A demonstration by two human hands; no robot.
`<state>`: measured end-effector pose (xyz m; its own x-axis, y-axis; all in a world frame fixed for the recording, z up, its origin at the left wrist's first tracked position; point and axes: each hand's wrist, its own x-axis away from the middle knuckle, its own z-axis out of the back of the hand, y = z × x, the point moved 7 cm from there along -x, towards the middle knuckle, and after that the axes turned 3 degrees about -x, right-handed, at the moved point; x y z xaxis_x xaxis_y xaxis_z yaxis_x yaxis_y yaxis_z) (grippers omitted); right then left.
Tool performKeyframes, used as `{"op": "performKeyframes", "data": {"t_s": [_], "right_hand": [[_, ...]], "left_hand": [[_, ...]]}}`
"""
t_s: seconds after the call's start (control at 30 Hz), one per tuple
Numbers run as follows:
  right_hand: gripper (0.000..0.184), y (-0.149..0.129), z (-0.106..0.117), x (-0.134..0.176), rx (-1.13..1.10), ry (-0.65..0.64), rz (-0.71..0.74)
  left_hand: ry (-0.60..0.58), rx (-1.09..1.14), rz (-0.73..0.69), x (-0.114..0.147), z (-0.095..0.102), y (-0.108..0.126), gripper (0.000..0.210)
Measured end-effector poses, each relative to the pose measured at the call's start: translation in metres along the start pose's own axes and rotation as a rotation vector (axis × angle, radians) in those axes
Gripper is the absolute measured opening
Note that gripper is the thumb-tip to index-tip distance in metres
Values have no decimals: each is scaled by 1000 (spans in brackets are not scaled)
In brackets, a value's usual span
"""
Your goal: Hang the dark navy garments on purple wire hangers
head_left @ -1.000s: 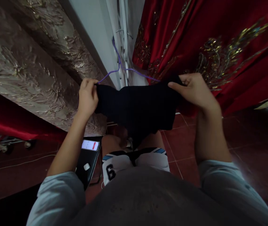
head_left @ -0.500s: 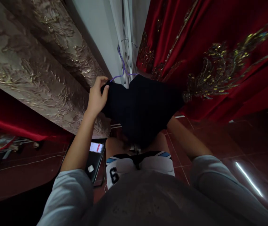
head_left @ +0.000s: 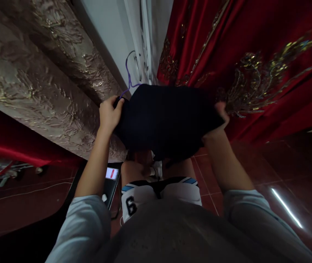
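A dark navy garment (head_left: 161, 117) spreads across the middle of the view in front of my knees. A purple hanger (head_left: 129, 78) with a metal hook rises from its upper left edge; the rest of the hanger is hidden in the cloth. My left hand (head_left: 110, 112) is closed on the garment's upper left corner, thumb in front, at the hanger's end. At the right end of the garment is my right hand (head_left: 222, 112), smeared by motion and partly covered by the cloth, which lies over its wrist. Its fingers cannot be made out.
Gold textured curtains (head_left: 62, 91) hang at left, red sequined cloth (head_left: 254, 73) at right. White upright bars (head_left: 145, 40) stand behind the hanger. By my left leg, a phone (head_left: 112, 173) and a small white object (head_left: 104, 197) lie on a dark surface. The floor (head_left: 243, 164) is red tile.
My right hand has come out from behind the cloth at the right, and the garment is spread wider. The hanger's hook has shifted left, away from the white bars. My left hand keeps its grip.
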<state>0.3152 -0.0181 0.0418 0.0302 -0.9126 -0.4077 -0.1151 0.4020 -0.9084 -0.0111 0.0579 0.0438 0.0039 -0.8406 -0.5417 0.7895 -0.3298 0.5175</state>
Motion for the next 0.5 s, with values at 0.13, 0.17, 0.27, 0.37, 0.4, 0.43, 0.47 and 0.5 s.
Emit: {"op": "performKeyframes", "data": {"t_s": [0.13, 0.17, 0.27, 0.37, 0.4, 0.43, 0.47, 0.5], "right_hand": [[77, 23, -22, 22, -72, -110, -52], [75, 25, -21, 22, -97, -81, -36], [58, 23, -7, 12, -198, 167, 17], [46, 9, -9, 4, -249, 177, 8], [46, 3, -17, 4, -235, 61, -12], [45, -3, -29, 7, -210, -125, -41], [45, -8, -45, 15, -175, -363, -79], [45, -9, -61, 28, -130, -610, -115]], "left_hand": [[102, 57, -60, 2, 4, -7, 16], [121, 57, -72, 3, 7, -7, 18], [128, 71, -84, 2, 10, -2, 18], [142, 116, -89, -1, 13, 1, 20], [144, 144, -88, -2, 13, 2, 25], [135, 182, -85, -1, 13, 2, 31], [117, 225, -80, 0, 13, 2, 37], [89, 271, -77, 2, 12, 2, 41]]}}
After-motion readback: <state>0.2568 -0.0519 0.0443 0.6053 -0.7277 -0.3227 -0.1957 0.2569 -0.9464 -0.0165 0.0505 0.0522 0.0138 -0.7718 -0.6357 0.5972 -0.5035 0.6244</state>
